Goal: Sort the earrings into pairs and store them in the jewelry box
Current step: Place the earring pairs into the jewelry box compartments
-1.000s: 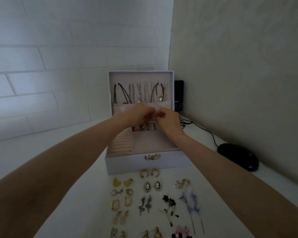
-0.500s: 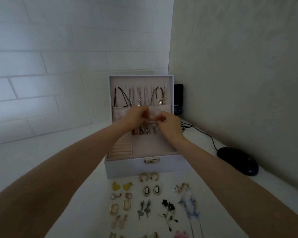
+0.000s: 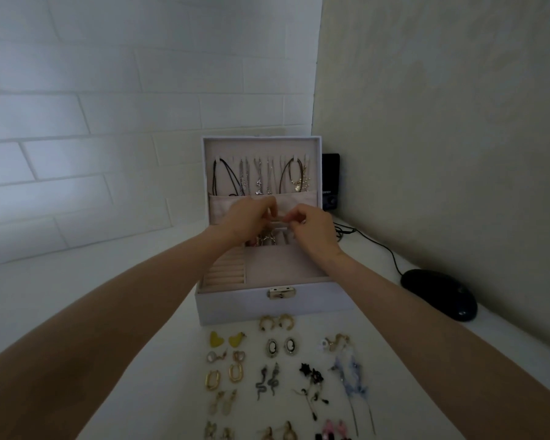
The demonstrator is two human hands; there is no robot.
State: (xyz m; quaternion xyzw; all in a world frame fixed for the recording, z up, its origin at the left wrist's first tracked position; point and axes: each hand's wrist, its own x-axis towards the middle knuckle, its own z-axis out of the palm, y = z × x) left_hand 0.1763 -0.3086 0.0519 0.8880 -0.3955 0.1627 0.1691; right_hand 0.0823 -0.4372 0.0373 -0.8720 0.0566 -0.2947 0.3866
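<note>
Hardly anything had shifted in the half second before: both our hands stayed above the back compartments of the jewelry box point(image 3: 267, 308). Our left hand point(image 3: 246, 219) and right hand point(image 3: 313, 228) had their fingers curled, tips almost meeting. They covered whatever lay between them, so we could not tell whether either pinched an earring or gripped nothing. Under the hands, a few silvery pieces point(image 3: 266, 240) showed in a back compartment of the box, too small to name.

The box stood open, pale lilac outside, with a gold latch point(image 3: 281, 293) on its front wall and beige lining inside. Ring rolls point(image 3: 224, 274) filled its front left part. Its raised lid point(image 3: 261, 147) carried hanging necklaces point(image 3: 259, 179) above a pocket half hidden by our hands.

In front of the box, earrings point(image 3: 272, 347) lay in pairs on the white table point(image 3: 108, 281), among them yellow hearts point(image 3: 216, 340), grey snakes point(image 3: 262, 377), black flowers point(image 3: 311, 374) and blue danglers point(image 3: 351, 381). The pairs farthest from the box were cut off by the lower edge. Right of the box lay a black mouse point(image 3: 438, 298). Behind its right corner stood a dark gadget point(image 3: 331, 179), partly hidden by the lid.
</note>
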